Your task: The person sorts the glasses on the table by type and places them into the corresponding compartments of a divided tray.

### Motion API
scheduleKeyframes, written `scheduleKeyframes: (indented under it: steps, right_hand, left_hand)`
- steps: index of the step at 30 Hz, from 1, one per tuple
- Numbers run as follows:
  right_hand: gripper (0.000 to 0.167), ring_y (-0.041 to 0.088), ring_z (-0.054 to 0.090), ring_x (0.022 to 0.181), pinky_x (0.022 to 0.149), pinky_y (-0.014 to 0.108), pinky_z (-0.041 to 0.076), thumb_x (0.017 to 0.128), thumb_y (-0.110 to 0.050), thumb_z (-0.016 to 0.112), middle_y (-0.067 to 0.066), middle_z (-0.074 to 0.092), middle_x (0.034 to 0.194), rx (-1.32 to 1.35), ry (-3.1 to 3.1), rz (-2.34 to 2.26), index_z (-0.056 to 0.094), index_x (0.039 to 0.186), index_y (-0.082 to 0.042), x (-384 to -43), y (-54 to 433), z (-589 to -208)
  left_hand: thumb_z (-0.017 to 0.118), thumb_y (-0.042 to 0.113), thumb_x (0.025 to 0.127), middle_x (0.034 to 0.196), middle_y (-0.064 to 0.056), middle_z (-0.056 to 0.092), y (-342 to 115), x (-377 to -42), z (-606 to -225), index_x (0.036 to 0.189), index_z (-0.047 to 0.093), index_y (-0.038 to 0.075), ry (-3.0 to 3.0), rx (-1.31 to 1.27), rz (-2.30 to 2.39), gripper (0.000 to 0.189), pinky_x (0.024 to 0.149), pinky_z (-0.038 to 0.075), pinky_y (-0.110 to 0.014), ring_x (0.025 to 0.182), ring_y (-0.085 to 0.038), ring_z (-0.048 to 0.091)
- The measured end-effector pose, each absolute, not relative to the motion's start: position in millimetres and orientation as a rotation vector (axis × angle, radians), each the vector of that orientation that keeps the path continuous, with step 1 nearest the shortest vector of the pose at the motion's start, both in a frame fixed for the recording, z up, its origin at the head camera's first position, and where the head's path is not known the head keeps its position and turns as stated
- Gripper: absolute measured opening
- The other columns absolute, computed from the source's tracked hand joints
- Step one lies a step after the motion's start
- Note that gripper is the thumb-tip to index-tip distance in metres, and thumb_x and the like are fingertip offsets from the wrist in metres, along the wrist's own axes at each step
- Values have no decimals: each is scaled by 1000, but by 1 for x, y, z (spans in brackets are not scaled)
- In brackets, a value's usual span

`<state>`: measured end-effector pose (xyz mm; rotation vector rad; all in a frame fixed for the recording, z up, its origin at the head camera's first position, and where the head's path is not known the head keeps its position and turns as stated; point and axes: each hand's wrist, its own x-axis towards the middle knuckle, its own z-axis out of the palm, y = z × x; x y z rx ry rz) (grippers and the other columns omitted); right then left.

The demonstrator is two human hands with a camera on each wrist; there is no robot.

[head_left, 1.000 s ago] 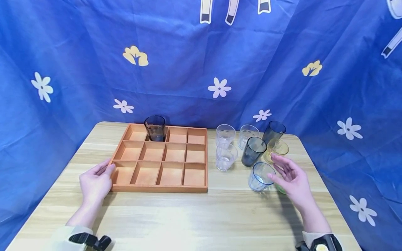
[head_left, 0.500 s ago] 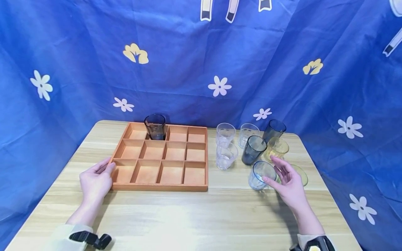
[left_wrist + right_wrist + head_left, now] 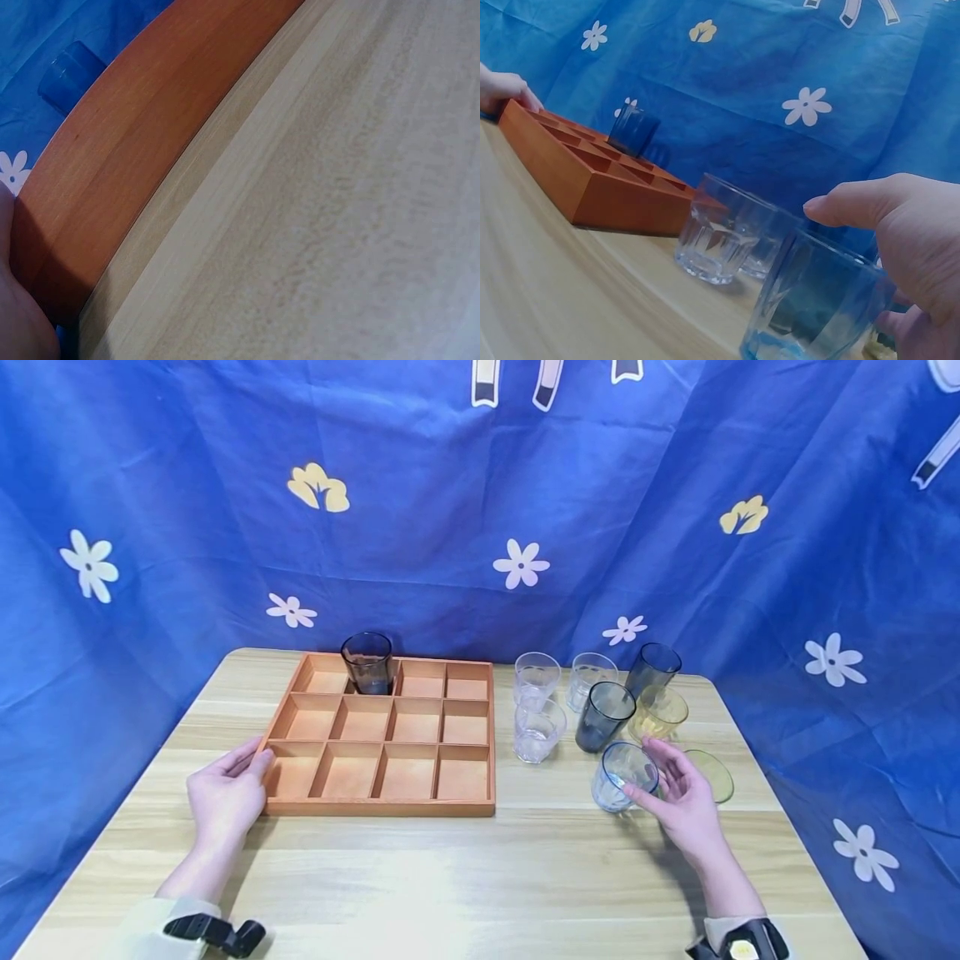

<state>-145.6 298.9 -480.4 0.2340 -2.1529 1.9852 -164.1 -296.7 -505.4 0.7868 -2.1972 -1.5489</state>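
My left hand point(image 3: 227, 793) grips the left wall of a wooden compartment tray point(image 3: 378, 808), fingers outside and thumb over the rim. One dark tumbler point(image 3: 369, 664) leans in a back-row compartment. At the right, my right hand point(image 3: 682, 802) is spread beside a blue-tinted glass point(image 3: 802, 307), its thumb near the rim and its fingers at the far right side. No firm hold shows. Behind that glass stand a dark grey tumbler point(image 3: 600, 722) and a yellow glass point(image 3: 660, 714). A green glass point(image 3: 716, 777) is partly hidden by the right hand.
Two clear glasses point(image 3: 536, 739) stand one behind the other right of the tray, with another clear glass point(image 3: 588, 689) beside them. A second dark tumbler point(image 3: 651, 672) is at the back right. A blue patterned curtain point(image 3: 450, 527) borders the wooden table point(image 3: 420, 877).
My right hand has moved slightly left and closer around the blue-tinted glass, uncovering more of the green glass. The left hand and tray stay where they were.
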Motion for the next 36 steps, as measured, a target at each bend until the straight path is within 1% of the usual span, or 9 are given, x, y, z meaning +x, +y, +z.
scheduleKeyframes:
  steps: [4, 9, 12, 15, 18, 23, 26, 32, 36]
  right_hand:
    - [84, 22, 50, 140, 119, 27, 38, 76, 28, 77, 7, 57, 147, 270, -2108, 2026, 38, 149, 18, -147, 297, -487]
    - [89, 16, 51, 138, 118, 27, 39, 75, 28, 77, 20, 53, 151, 237, -2109, 2035, 34, 152, 16, -148, 293, -492]
    - [92, 18, 50, 139, 118, 25, 38, 76, 25, 79, 26, 49, 153, 181, -2146, 2026, 31, 154, 14, -147, 291, -495]
    - [93, 25, 48, 141, 118, 24, 37, 77, 23, 80, 26, 48, 153, 125, -2181, 2012, 32, 155, 12, -146, 288, -498]
    - [91, 28, 48, 140, 117, 22, 38, 77, 20, 82, 24, 49, 153, 72, -2218, 1977, 36, 155, 8, -146, 286, -502]
    - [89, 32, 49, 139, 114, 21, 41, 77, 18, 84, 31, 47, 152, 56, -2256, 1925, 41, 154, 7, -145, 283, -509]
    - [88, 35, 49, 139, 114, 21, 41, 77, 17, 85, 31, 49, 151, 50, -2271, 1894, 41, 153, 8, -145, 280, -512]
    - [89, 32, 51, 138, 113, 20, 42, 77, 15, 86, 27, 52, 150, 16, -2274, 1885, 42, 153, 8, -144, 278, -512]
    - [88, 28, 55, 134, 111, 22, 44, 77, 18, 85, 31, 51, 147, -8, -2219, 1926, 42, 153, 8, -144, 276, -510]
  left_hand:
    - [74, 23, 101, 126, -9, 71, -297, -164, -505, 138, 71, 6, -2191, 805, -1561, 40, 76, 52, -6, 94, 9, 65]
    - [74, 23, 101, 126, -8, 72, -297, -164, -505, 138, 71, 7, -2195, 809, -1559, 40, 77, 52, -6, 95, 8, 66]
    - [74, 24, 101, 125, -8, 72, -297, -163, -505, 137, 71, 7, -2190, 806, -1559, 40, 77, 52, -6, 96, 8, 66]
    - [74, 25, 101, 125, -8, 72, -297, -164, -504, 137, 72, 6, -2192, 800, -1547, 40, 77, 52, -6, 98, 7, 67]
    - [74, 25, 101, 126, -9, 72, -297, -165, -505, 136, 72, 6, -2193, 790, -1536, 40, 77, 52, -6, 101, 6, 67]
    - [75, 23, 101, 126, -10, 71, -298, -164, -506, 136, 72, 6, -2180, 778, -1534, 39, 78, 52, -6, 99, 7, 67]
    - [74, 24, 101, 128, -12, 71, -298, -164, -507, 136, 72, 6, -2188, 771, -1521, 39, 78, 52, -6, 100, 6, 67]
    - [75, 23, 101, 127, -10, 71, -298, -164, -505, 136, 72, 6, -2175, 778, -1546, 39, 79, 52, -6, 102, 4, 68]
    - [75, 23, 101, 127, -9, 72, -298, -163, -504, 136, 71, 6, -2172, 779, -1559, 39, 79, 52, -7, 102, 5, 67]
